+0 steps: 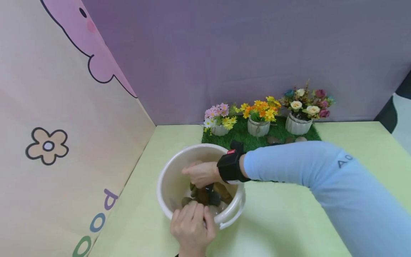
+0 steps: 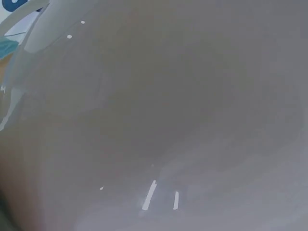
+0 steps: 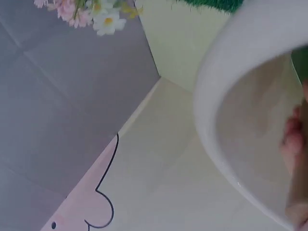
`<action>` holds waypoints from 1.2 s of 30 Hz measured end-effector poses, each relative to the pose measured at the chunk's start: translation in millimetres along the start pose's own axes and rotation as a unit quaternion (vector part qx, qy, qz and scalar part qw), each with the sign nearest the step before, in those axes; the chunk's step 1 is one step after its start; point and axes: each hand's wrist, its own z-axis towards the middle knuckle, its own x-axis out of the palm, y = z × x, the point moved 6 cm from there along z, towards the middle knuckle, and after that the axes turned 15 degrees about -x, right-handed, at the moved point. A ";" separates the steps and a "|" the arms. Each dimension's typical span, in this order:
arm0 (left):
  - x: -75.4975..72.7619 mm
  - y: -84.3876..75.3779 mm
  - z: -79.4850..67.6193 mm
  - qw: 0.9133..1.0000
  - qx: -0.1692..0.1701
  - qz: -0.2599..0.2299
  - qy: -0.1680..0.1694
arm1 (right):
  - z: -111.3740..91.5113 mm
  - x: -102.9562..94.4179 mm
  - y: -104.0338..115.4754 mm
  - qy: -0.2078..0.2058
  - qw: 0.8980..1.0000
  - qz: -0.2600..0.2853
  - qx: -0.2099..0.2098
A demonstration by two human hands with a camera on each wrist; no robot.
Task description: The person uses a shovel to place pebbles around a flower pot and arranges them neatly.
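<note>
A white bucket (image 1: 165, 178) stands on the light green table, with several brown and dark stones (image 1: 223, 192) lying inside it. At the near rim, my left hand (image 1: 192, 224) grips the bucket with its fingers curled over the edge. The bucket's glossy outer wall (image 2: 168, 106) fills most of the left wrist view. My right hand (image 1: 202, 174) reaches down into the bucket above the stones, one finger pointing left. Its other fingers are largely hidden, so I cannot tell whether it holds a stone. In the right wrist view, part of a hand (image 3: 294, 144) shows inside the bucket.
Behind the bucket, three potted flower arrangements, pink and yellow (image 1: 219, 119), orange (image 1: 260, 116) and rose (image 1: 303, 110), stand on an artificial grass mat (image 1: 242, 137). A few stones (image 1: 273, 140) lie on the mat. A decorated wall (image 1: 80, 142) borders the left side.
</note>
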 end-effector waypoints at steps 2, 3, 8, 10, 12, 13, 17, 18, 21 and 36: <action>1.1 -0.3 0.9 1.000 -0.003 0.007 -0.001 | -4.8 10.1 -1.0 0.035 0.997 0.062 -0.001; 1.5 -0.5 1.5 1.000 -0.004 0.010 -0.001 | -8.1 15.2 -1.3 0.056 0.994 0.097 -0.002; 2.6 -0.6 3.4 1.000 -0.006 0.018 -0.003 | -22.7 27.8 -1.2 0.112 0.964 0.241 0.001; 3.2 0.1 3.5 1.000 -0.007 0.016 -0.004 | -26.1 27.2 -1.1 0.120 0.956 0.266 -0.002; 4.3 0.8 3.0 1.000 -0.008 0.015 -0.004 | -28.2 27.6 0.8 0.126 0.945 0.301 0.000; 4.9 1.0 2.6 1.000 -0.009 0.015 -0.004 | -29.0 27.9 2.2 0.128 0.937 0.326 0.003; 5.7 1.2 -0.9 1.000 -0.009 0.015 0.000 | -29.0 27.7 11.7 0.138 0.901 0.412 0.007; 5.4 1.3 -1.7 1.000 -0.010 0.015 0.002 | -28.4 27.2 13.6 0.140 0.892 0.430 0.008; 3.9 1.3 -3.0 1.000 -0.012 0.013 0.002 | -26.1 26.1 17.5 0.154 0.878 0.453 0.006; 4.1 0.4 2.9 1.000 -0.005 -0.003 -0.021 | -12.0 21.6 44.2 0.056 0.621 0.776 0.099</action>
